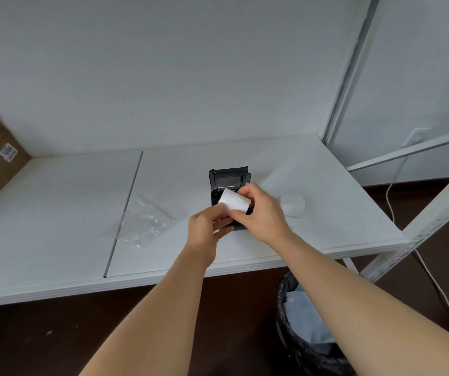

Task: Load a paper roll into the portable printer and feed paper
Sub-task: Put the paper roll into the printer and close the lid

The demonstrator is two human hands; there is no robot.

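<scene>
Plain white wall (163, 63) behind a white table (55, 213) split by a dark seam (124, 213). White metal shelving upright (350, 69) at the far right corner, slotted brace (435, 213) off the right edge. Dark brown floor (55, 335) below. Bin with black liner (304, 348) under the near edge. Wall socket (417, 135) and white cable (435, 283) at right. Soft, even light.

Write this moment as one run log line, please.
step: loading roll | printer: lid open, on table | paper roll: held over printer by left hand and right hand | fed: not yet
</scene>
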